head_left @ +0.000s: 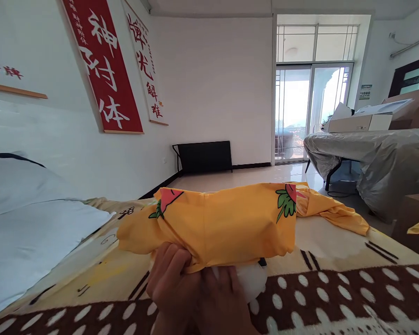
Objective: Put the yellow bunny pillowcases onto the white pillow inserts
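In front of me a yellow cloth cover (230,223) with pink and green fruit prints is bunched up above the bed. My left hand (171,274) is closed on its near edge, pulling the fabric into creases. Close beside it, my right hand (223,298) reaches forward at the same edge, its fingers against a white soft item (253,281); the fingertips are partly hidden by the yellow cloth. Most of the white item is out of sight below the cover. A small dark patch (262,262) shows at the cover's lower edge.
A patterned blanket (104,251) with a brown dotted border lies underneath. White bedding (38,232) is heaped at left. More yellow fabric (335,211) trails to the right. Beyond are a plastic-covered table (380,153) with boxes (356,122), a black folded table (206,157) and glass doors (293,107).
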{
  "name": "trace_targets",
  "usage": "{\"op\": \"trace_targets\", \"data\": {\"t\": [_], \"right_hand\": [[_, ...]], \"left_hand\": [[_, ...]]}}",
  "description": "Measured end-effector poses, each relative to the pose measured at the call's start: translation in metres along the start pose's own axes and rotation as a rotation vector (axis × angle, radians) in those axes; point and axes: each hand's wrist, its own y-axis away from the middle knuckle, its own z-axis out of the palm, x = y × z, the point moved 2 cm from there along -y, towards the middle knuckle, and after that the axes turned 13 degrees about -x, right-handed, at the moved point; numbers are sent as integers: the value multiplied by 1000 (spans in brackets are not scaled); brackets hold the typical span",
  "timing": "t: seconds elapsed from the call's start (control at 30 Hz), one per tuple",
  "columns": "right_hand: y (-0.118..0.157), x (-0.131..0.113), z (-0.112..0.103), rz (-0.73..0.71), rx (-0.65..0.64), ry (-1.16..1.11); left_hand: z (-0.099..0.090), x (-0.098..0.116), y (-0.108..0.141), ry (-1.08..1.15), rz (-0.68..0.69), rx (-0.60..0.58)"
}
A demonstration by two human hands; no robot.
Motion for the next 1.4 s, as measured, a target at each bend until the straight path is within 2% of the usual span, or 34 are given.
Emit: {"op": "trace_targets", "data": {"t": [0.1,0.2,0.27,0.33,0.4,0.47,0.53,0.6,0.67,0.7,0.77,0.87,0.9,0.97,1.07,1.17,1.3,1.4], "right_hand": [[-6,15,-8,102,-172,52],[-10,33,-15,176,-270,41],[-14,44,-18,201,-303,25],[-19,55,-23,247,-312,25],[-25,65,-30,317,-302,46],[-30,75,-35,371,-291,81],[-33,86,-39,417,-272,116],[-35,99,-41,461,-244,140],[-36,112,-42,506,-186,151],[-36,120,-43,530,-149,149],[-35,137,-46,592,-62,125],[-33,167,-58,679,91,49],[-32,176,-62,696,148,23],[-30,194,-72,718,254,-12],[-22,216,-79,754,357,-19],[-13,232,-78,791,396,3],[-6,247,-78,773,424,6],[-11,246,-86,760,435,9]], "left_hand": [[6,12,1,6,112,-72],[13,15,4,-61,184,-180],[16,9,6,-147,234,-149],[16,-6,7,-277,225,-38],[17,-29,10,-422,146,60],[21,-58,16,-519,39,72],[27,-88,27,-544,-102,16],[37,-112,41,-494,-293,-93],[51,-122,55,-402,-449,-249],[59,-121,61,-358,-488,-325],[75,-108,67,-287,-480,-441],[91,-79,67,-211,-374,-488],[93,-71,66,-191,-378,-491],[97,-64,67,-124,-525,-527],[105,-62,76,45,-801,-668],[114,-58,87,206,-835,-775],[118,-51,80,417,-855,-690],[112,-41,46,684,-927,-482]]}}
